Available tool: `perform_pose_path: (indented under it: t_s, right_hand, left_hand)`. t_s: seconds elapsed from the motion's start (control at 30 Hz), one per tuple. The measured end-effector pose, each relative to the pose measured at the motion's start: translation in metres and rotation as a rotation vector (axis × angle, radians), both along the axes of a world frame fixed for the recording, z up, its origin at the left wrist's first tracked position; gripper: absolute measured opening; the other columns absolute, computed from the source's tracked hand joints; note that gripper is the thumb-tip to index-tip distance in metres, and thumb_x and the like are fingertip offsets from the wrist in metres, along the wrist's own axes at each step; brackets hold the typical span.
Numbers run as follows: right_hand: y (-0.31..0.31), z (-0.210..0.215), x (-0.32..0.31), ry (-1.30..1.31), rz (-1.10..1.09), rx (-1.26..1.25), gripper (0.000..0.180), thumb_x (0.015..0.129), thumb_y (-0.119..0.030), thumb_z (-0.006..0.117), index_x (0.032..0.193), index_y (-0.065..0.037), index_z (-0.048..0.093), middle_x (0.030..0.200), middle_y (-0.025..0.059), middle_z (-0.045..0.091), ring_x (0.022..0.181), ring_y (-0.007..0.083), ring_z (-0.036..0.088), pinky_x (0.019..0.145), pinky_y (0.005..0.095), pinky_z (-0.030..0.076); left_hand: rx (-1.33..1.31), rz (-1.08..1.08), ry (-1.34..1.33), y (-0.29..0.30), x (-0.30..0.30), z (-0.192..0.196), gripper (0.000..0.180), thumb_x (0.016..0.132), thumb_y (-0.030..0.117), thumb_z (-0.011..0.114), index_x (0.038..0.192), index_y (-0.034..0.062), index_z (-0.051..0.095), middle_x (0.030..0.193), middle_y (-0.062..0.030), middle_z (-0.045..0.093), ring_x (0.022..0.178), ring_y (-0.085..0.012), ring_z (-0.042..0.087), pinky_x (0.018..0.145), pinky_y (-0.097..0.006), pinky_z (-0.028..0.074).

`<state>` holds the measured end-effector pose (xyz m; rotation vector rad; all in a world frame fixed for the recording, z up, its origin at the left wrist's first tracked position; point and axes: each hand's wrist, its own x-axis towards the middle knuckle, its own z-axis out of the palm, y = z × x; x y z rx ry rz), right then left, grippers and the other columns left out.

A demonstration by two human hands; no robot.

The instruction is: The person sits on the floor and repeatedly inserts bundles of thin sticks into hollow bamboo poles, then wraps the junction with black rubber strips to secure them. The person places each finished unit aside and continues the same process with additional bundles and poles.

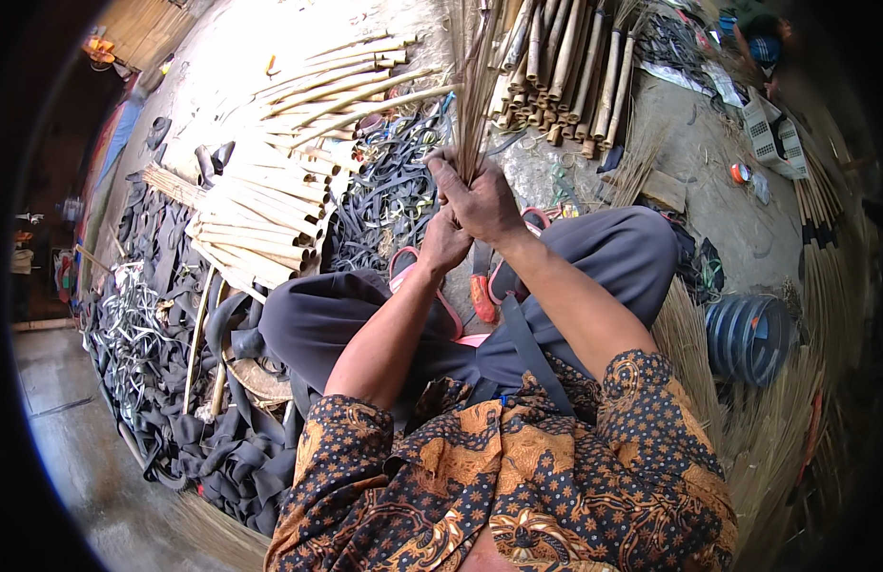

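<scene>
In front of my crossed legs, my right hand is closed around a bundle of thin brown sticks, which stands upright and runs out past the top of the picture. My left hand is closed just below, against the right one; the bundle's lower end is hidden inside the hands. Beneath them, between my legs, is a tool with an orange-red handle and a dark, flat upper part. A black strap lies across my lap.
Cut bamboo tubes lie fanned out at the left; more bamboo tubes are stacked ahead. Black rubber strips and scraps cover the floor. Right are a clear ribbed plastic container and long stick bundles.
</scene>
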<state>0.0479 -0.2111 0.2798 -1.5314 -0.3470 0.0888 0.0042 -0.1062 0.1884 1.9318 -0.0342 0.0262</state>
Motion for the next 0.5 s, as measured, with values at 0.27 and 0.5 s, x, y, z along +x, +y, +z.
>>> perform_pose_path:
  t_s: [0.27,0.5]
  right_hand:
    - [0.021,-0.046,-0.003,-0.095,-0.026,-0.185,0.034,0.108,-0.035,0.053,0.107,-0.006,0.07,0.072,-0.0007,0.061,0.069,0.0086,0.058,0.065,0.0286,0.048]
    - [0.017,-0.075,-0.006,-0.107,0.165,-0.281,0.08,0.095,-0.059,0.065,0.144,0.002,0.048,0.12,0.0233,0.067,0.115,0.0324,0.066,0.1,0.0411,0.05]
  left_hand:
    - [0.118,0.048,0.011,0.017,0.001,-0.072,0.033,0.089,0.026,0.065,0.105,-0.0035,0.071,0.097,-0.0277,0.073,0.098,-0.045,0.071,0.084,-0.049,0.054]
    - [0.026,0.135,-0.083,0.021,-0.003,-0.097,0.029,0.094,0.028,0.059,0.1,0.0003,0.065,0.081,-0.0239,0.067,0.079,-0.0388,0.072,0.069,-0.049,0.054]
